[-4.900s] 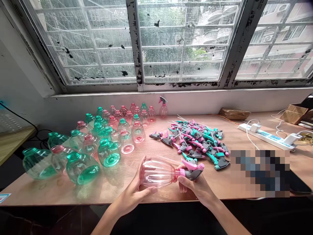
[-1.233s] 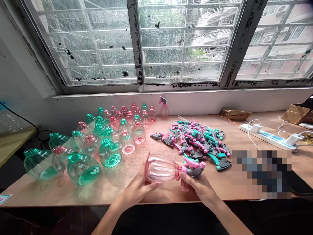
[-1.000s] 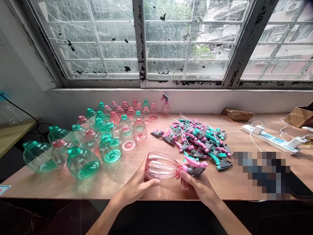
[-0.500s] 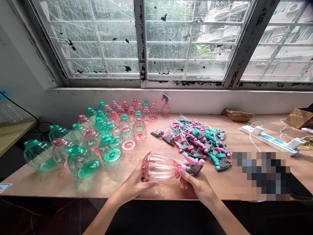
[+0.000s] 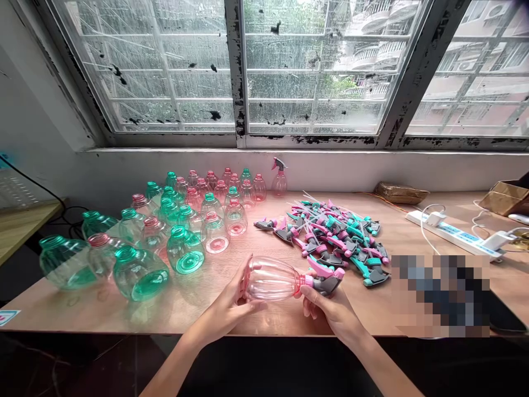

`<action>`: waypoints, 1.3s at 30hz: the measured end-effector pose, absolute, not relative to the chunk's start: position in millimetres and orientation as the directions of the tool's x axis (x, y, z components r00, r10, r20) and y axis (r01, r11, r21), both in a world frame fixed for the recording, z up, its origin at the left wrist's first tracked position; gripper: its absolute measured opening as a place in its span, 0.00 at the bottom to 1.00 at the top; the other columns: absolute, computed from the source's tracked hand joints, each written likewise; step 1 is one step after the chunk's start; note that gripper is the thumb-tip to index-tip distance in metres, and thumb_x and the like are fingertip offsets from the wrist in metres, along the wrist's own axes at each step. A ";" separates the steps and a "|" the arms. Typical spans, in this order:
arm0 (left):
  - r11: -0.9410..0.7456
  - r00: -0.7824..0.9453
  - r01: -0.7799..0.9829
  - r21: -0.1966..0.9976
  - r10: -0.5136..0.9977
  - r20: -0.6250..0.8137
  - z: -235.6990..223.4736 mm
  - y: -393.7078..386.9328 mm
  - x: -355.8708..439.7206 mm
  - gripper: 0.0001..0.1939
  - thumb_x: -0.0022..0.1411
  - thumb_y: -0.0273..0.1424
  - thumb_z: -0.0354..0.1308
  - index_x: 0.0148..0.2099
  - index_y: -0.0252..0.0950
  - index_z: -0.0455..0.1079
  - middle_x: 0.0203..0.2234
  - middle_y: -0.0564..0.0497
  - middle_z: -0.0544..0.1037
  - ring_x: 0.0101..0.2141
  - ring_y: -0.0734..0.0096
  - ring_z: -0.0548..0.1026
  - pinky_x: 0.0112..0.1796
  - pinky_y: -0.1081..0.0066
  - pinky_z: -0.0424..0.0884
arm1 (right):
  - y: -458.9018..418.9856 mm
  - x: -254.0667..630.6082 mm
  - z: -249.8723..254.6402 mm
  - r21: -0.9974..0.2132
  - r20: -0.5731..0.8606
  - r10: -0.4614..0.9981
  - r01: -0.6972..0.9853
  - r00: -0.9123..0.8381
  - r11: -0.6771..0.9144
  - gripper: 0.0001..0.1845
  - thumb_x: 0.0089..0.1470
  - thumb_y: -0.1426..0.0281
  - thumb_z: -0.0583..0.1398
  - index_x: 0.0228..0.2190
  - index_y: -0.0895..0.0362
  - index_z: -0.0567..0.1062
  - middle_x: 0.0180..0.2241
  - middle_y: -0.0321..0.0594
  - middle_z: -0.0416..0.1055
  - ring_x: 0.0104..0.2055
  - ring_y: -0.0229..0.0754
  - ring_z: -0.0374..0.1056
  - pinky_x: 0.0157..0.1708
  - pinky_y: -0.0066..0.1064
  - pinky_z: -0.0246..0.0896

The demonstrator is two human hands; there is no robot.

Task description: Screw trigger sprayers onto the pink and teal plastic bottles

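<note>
A clear pink spray bottle lies sideways in the air between my hands, above the table's front part. My left hand is wrapped round its base end. At the neck, my right hand grips the collar of a pink and grey trigger spray head, which sits on the bottle's mouth. My thumb covers part of the collar, so how tightly it is seated cannot be seen. Behind my right hand lies a pile of pink, green and grey spray heads, some with thin tubes sticking out.
Several open green and pink bottles stand on the left half of the wooden table. One bottle with its spray head stands by the wall. On the right are a white power strip, a brown package and a blurred-out patch.
Both hands keep the same hold on the bottle. The bottle has tilted or risen very slightly; everything else stays where it was.
</note>
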State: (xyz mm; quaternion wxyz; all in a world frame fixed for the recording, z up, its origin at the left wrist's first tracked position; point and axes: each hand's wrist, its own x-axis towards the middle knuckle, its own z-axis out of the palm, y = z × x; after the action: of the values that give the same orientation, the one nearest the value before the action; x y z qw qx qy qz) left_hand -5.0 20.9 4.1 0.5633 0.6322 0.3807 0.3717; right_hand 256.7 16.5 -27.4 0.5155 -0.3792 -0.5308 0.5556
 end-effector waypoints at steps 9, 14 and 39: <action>-0.074 0.415 0.107 0.992 0.910 0.023 -4.6 23.0 -9.6 0.53 0.66 0.39 0.66 0.77 0.48 0.32 0.71 0.41 0.60 0.64 0.45 0.66 0.63 0.49 0.60 | 15.0 256.4 -23.2 -0.977 0.098 0.972 -0.205 -0.216 0.053 0.16 0.58 0.56 0.69 0.34 0.57 0.81 0.21 0.36 0.75 0.22 0.39 0.65 0.21 0.31 0.60; -0.120 0.466 0.097 0.988 0.883 0.061 -2.7 24.3 -9.4 0.47 0.68 0.41 0.64 0.77 0.43 0.40 0.71 0.42 0.61 0.67 0.43 0.62 0.66 0.50 0.58 | 15.0 256.8 -21.7 -0.976 0.119 0.969 -0.205 -0.215 0.074 0.15 0.59 0.57 0.69 0.34 0.57 0.81 0.20 0.36 0.74 0.21 0.38 0.65 0.21 0.30 0.59; -0.133 0.423 0.196 0.971 0.905 0.039 -5.5 20.2 -14.1 0.58 0.65 0.41 0.67 0.76 0.51 0.24 0.74 0.46 0.54 0.70 0.42 0.57 0.68 0.46 0.54 | 17.0 254.4 -26.2 -0.972 0.123 0.975 -0.222 -0.186 0.080 0.19 0.55 0.54 0.71 0.32 0.58 0.80 0.18 0.34 0.73 0.19 0.36 0.64 0.19 0.27 0.57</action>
State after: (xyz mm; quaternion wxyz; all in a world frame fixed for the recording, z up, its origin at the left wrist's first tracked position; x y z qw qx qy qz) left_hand -14.1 20.2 -5.5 0.5136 0.6690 0.4118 0.3451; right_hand 254.4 17.0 -26.2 0.5235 -0.3649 -0.5157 0.5717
